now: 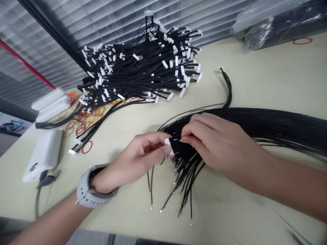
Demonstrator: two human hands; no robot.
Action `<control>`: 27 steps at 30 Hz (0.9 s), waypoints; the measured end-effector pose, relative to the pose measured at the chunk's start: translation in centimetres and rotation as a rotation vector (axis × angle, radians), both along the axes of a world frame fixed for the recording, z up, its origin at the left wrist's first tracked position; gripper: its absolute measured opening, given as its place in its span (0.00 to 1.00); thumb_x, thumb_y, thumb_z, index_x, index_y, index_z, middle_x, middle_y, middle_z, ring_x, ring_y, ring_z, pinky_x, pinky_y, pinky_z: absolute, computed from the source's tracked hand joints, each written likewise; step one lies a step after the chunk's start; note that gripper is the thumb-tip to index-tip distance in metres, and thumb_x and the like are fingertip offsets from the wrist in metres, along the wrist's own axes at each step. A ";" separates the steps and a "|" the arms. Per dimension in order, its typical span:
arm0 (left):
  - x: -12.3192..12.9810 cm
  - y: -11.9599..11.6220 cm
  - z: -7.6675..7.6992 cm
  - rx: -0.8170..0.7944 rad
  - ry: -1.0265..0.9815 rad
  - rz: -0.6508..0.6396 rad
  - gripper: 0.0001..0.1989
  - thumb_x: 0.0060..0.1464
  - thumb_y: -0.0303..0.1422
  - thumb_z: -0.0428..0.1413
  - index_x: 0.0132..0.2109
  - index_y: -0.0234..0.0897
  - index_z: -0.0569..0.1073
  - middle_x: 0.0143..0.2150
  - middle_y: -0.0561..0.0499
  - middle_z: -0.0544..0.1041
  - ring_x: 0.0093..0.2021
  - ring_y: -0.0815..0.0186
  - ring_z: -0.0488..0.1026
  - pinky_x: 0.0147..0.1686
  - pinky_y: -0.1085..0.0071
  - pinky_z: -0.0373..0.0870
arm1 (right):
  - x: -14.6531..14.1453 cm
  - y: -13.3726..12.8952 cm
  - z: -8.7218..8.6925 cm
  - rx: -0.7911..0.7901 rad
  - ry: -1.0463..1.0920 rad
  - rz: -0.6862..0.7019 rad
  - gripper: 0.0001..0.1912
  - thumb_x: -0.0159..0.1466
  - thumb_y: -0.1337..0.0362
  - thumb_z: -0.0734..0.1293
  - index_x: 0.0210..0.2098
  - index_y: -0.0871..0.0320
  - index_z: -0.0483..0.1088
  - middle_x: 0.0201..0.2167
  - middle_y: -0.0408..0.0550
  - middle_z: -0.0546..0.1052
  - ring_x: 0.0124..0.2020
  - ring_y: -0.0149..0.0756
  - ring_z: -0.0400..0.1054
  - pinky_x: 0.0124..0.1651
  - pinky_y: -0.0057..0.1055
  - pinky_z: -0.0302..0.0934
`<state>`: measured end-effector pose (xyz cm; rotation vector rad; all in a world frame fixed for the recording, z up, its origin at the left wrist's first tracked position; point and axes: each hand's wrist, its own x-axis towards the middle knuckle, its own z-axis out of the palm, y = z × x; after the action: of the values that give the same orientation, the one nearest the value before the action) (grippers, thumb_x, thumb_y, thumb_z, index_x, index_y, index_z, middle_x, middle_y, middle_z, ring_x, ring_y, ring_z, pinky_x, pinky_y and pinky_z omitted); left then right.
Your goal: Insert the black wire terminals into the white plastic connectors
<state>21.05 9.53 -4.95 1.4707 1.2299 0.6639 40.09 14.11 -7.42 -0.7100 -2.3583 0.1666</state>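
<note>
Our left hand (139, 160) pinches white connector (168, 145) narrowly, thumb against fingers; right hand (217, 144) pinches black wire bundle (185, 149) just beside it, over cream workbench (255, 78); connector-tipped harness pile (138, 71) beyond.

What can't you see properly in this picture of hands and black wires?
In the head view:
The white connector: partly hidden by the fingers of the left hand.
The black wires: hidden where the right hand covers them.
The plastic bag: cut off by the top and right edges, its contents blurred by the plastic.
The metal wire tips: too small to make out their shape.
</note>
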 end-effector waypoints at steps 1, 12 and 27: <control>0.0 0.0 0.0 0.005 0.002 0.000 0.05 0.58 0.30 0.52 0.39 0.35 0.71 0.32 0.53 0.73 0.32 0.73 0.66 0.31 0.78 0.62 | -0.1 0.0 -0.1 0.002 0.013 -0.003 0.06 0.61 0.75 0.60 0.27 0.62 0.64 0.25 0.43 0.65 0.29 0.30 0.59 0.32 0.27 0.53; 0.0 0.2 -0.2 0.042 -0.037 0.004 0.06 0.58 0.32 0.51 0.39 0.35 0.72 0.32 0.52 0.73 0.32 0.71 0.66 0.29 0.76 0.62 | 0.6 -0.6 0.6 0.020 0.032 -0.018 0.08 0.63 0.68 0.61 0.32 0.61 0.72 0.27 0.46 0.67 0.29 0.31 0.60 0.30 0.29 0.54; 0.1 0.0 -0.2 0.025 -0.004 -0.003 0.06 0.58 0.32 0.52 0.38 0.35 0.71 0.32 0.51 0.73 0.33 0.71 0.66 0.31 0.75 0.62 | 1.1 0.1 0.1 0.077 -0.002 0.104 0.07 0.63 0.71 0.61 0.32 0.62 0.70 0.29 0.45 0.67 0.31 0.29 0.59 0.33 0.27 0.54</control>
<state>21.14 9.57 -5.16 1.4909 1.2199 0.6822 41.21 14.18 -7.28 -0.5511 -2.3912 0.1190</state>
